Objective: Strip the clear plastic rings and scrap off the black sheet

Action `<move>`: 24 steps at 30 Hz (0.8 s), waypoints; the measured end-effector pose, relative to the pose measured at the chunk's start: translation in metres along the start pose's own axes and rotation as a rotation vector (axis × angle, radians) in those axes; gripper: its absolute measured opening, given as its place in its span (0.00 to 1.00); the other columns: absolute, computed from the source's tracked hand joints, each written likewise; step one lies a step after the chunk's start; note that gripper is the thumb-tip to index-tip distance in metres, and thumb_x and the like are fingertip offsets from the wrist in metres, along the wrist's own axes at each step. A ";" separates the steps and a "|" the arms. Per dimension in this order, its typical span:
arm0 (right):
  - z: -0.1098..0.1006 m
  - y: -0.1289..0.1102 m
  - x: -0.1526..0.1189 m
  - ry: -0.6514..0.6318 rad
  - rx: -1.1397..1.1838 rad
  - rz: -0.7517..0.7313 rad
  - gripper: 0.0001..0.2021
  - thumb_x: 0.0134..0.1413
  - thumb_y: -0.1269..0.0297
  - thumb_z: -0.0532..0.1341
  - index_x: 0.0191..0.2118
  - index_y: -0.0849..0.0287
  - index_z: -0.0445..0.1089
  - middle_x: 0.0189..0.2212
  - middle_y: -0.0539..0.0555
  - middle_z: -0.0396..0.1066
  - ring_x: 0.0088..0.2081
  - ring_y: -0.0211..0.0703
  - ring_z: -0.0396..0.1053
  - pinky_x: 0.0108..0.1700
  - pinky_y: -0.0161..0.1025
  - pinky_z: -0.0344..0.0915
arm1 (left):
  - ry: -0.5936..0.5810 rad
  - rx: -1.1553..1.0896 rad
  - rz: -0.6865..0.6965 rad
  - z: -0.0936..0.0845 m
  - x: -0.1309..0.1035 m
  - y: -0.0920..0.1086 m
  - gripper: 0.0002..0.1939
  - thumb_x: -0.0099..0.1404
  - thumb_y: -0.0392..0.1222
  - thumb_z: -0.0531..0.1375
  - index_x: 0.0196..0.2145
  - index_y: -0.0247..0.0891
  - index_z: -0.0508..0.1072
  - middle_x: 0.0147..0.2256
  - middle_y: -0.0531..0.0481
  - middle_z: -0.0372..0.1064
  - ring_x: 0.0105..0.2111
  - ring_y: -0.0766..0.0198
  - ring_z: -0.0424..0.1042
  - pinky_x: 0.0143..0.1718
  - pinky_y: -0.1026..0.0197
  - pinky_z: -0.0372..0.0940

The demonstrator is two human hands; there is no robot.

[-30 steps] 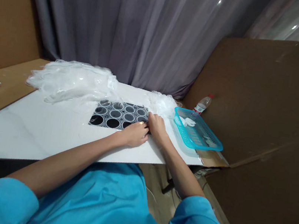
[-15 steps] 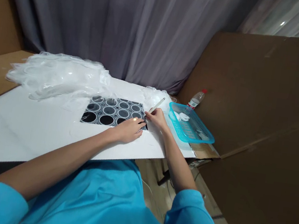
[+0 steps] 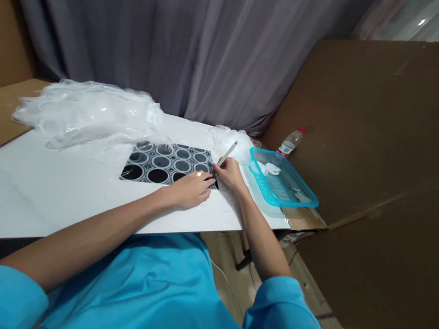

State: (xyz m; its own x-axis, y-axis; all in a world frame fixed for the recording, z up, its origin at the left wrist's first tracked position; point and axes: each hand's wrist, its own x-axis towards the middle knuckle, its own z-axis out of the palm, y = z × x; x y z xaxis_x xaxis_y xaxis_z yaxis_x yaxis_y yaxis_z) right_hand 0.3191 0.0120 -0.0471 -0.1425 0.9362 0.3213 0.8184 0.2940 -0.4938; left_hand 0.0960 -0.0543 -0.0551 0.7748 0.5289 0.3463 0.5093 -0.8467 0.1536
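the mat [image 3: 162, 162], dark with rows of pale-ringed circles, lay flat on the white table [image 3: 54, 189], in front of the person. the left hand [image 3: 191, 190] rested palm down over the near right part of the mat, its fingers partly open and loosely bent towards the mat's right end; it pressed on the mat, and whether anything was under its fingertips could not be told. the right hand [image 3: 229, 173] was just past the mat's right end, thumb and fingers closed in a pinch round the lower part of a pen [image 3: 227, 153]. the pen stood tilted, its upper end leaning away from the person and to the right; its lower tip was hidden at the fingers, near the mat's right edge. behind the mat and to its left spread the big heap [image 3: 91, 112] of thin, see-through white stuff, shiny in places. the small heap [image 3: 231, 143] of similar stuff lay behind the mat's right end, just beyond the pen. well to the right of the mat sat the blue basket [image 3: 274, 201], with a white bundle [image 3: 271, 169] inside. the bottle [image 3: 290, 142], red-capped and tilted, was farther back, behind the basket. the grey curtain [image 3: 172, 42] hung behind the mat, and brown board [image 3: 389, 157] stood to the right, beyond the basket.
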 end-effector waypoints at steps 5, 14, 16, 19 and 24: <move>0.003 -0.002 -0.001 0.015 -0.069 -0.018 0.12 0.65 0.59 0.66 0.32 0.61 0.77 0.29 0.53 0.78 0.31 0.41 0.70 0.34 0.35 0.57 | 0.003 0.005 0.000 0.000 0.000 0.000 0.23 0.82 0.46 0.50 0.64 0.35 0.76 0.66 0.35 0.72 0.65 0.45 0.70 0.67 0.44 0.63; -0.001 -0.011 -0.004 -0.007 -0.124 -0.017 0.12 0.68 0.61 0.65 0.34 0.61 0.78 0.30 0.55 0.80 0.33 0.42 0.73 0.35 0.35 0.58 | 0.009 0.003 -0.005 0.001 0.000 -0.001 0.24 0.82 0.46 0.52 0.67 0.36 0.74 0.66 0.36 0.72 0.66 0.45 0.70 0.67 0.43 0.64; -0.002 -0.018 -0.006 -0.018 -0.199 -0.016 0.11 0.70 0.61 0.64 0.37 0.61 0.79 0.33 0.57 0.81 0.35 0.44 0.74 0.36 0.35 0.60 | 0.010 0.002 -0.010 0.001 -0.001 0.000 0.24 0.82 0.45 0.52 0.68 0.36 0.74 0.66 0.35 0.73 0.65 0.45 0.71 0.67 0.43 0.64; -0.004 -0.030 -0.011 -0.039 -0.341 -0.031 0.11 0.74 0.61 0.62 0.42 0.61 0.80 0.37 0.61 0.83 0.38 0.48 0.77 0.38 0.37 0.61 | 0.006 -0.003 -0.018 0.001 -0.001 0.000 0.24 0.82 0.45 0.53 0.66 0.34 0.75 0.63 0.34 0.74 0.63 0.45 0.73 0.66 0.44 0.65; -0.002 -0.052 -0.020 -0.113 -0.562 -0.071 0.12 0.78 0.67 0.57 0.55 0.61 0.76 0.48 0.66 0.82 0.47 0.54 0.80 0.45 0.39 0.66 | 0.001 -0.021 -0.032 0.001 0.001 -0.003 0.21 0.81 0.43 0.53 0.62 0.35 0.78 0.59 0.36 0.77 0.59 0.47 0.75 0.62 0.46 0.68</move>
State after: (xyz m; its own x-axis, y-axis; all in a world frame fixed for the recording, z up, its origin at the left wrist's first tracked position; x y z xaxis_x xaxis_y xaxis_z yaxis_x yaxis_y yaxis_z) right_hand 0.2808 -0.0225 -0.0263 -0.2416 0.9416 0.2345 0.9702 0.2388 0.0407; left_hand 0.0957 -0.0516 -0.0561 0.7576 0.5560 0.3420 0.5261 -0.8302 0.1843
